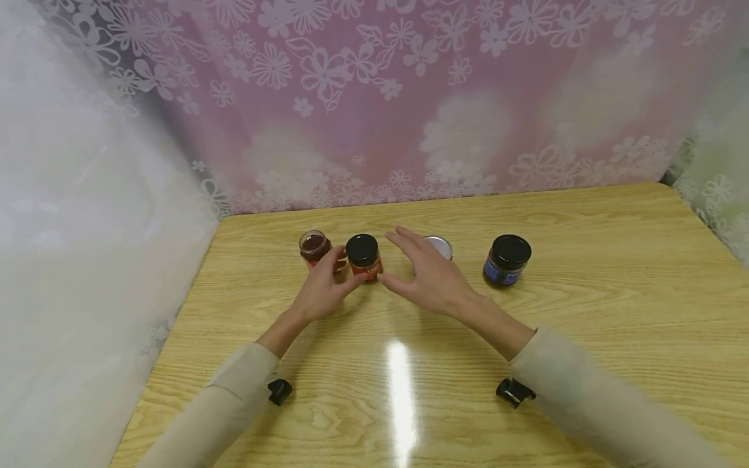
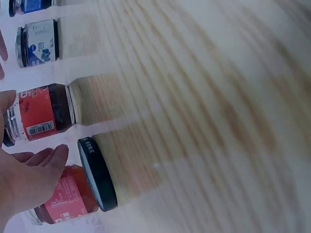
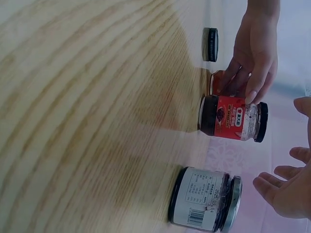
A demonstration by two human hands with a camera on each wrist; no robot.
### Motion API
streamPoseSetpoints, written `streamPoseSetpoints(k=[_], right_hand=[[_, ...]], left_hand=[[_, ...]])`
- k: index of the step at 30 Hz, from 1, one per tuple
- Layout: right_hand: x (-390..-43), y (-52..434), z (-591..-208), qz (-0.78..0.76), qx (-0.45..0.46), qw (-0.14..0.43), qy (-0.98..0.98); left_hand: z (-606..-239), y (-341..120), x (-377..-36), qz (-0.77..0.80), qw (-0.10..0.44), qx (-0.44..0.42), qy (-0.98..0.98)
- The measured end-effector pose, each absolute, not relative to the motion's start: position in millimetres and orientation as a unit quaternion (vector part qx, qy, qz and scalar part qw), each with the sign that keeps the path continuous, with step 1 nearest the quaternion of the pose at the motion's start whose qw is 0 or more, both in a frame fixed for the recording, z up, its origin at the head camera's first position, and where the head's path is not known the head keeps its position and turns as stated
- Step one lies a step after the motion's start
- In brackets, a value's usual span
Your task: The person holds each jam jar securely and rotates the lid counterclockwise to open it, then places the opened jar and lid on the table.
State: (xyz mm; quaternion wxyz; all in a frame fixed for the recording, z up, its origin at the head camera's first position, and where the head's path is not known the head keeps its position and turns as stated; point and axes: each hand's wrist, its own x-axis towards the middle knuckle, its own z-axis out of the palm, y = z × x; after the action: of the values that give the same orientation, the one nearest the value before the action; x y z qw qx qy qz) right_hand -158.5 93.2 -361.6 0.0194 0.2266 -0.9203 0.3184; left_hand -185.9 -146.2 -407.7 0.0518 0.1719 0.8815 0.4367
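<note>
A red-labelled jar with a black lid stands between the two hands. My left hand is at its left side, the thumb tip at the jar, the other fingers extended beside an open red-labelled jar. That jar's label shows partly behind the fingers. A loose black lid lies near the open jar, hidden in the head view. My right hand hovers right of the lidded red jar, fingers spread and holding nothing. Behind it is a silver-lidded jar, mostly covered in the head view.
A blue-labelled jar with a black lid stands farther right on the wooden table. A pink floral curtain hangs along the back edge, and pale cloth hangs at the left.
</note>
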Motion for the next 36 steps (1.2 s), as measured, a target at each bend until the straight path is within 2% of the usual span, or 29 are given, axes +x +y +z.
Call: streamPoseSetpoints(k=[10, 21, 36], right_hand=[[-152.5, 91.9, -364.2, 0.341, 0.231, 0.010, -0.911], [-144.3, 91.6, -368.8, 0.351, 0.232, 0.008, -0.907], [-135.6, 94.1, -378.9, 0.363, 0.249, -0.001, -0.898]], left_hand=[[-413.2, -140.4, -193.6, 0.486, 0.094, 0.128, 0.859], [-421.7, -135.3, -199.6, 0.482, 0.087, 0.150, 0.859], [-424.7, -123.7, -207.4, 0.486, 0.084, 0.132, 0.860]])
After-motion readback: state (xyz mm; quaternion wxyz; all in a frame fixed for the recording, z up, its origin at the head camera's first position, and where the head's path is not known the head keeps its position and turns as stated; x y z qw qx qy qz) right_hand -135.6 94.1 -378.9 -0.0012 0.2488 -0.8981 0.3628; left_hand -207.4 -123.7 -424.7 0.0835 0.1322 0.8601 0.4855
